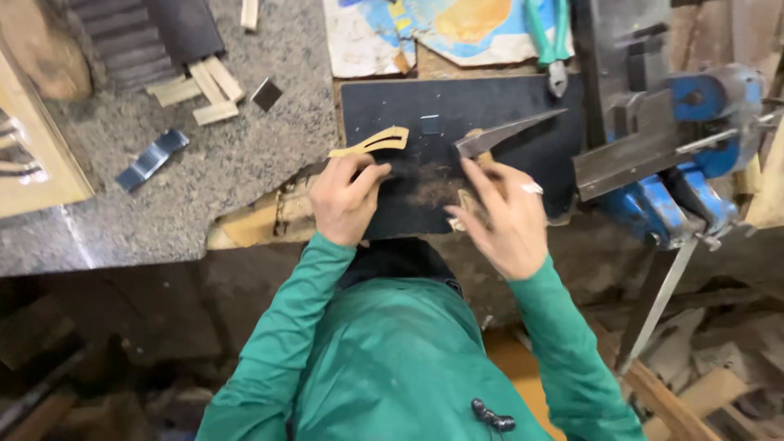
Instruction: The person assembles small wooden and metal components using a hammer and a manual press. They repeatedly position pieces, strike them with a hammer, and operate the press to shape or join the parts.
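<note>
Both hands work over a black board (490,110) that lies on the bench in front of me. My left hand (347,200) is closed in a pinch on a thin, pale wooden cut-out (374,143), a curved strip with a slot through it; the piece sticks out past the fingertips, up and to the left, flat over the board. My right hand (502,216) is curled around the handle of a pointed metal blade (502,135), forefinger stretched along it, and the blade runs up and to the right from the fingers, its tip well beyond the hand. The blade's near end sits just beside the wooden cut-out, but I cannot tell whether they touch. Between the two hands the board carries a patch of brownish dust.

To the right of my right hand stands a blue bench vise (694,155) with a grey metal bar clamped in it. Beyond the blade tip, at the far edge, lie green-handled pliers (549,37) on a coloured printed sheet (441,28). Left of my left hand spreads a speckled stone slab (229,163), bearing small wooden offcuts (204,88) and a bluish metal strip (152,159). Green sleeves cover both arms.
</note>
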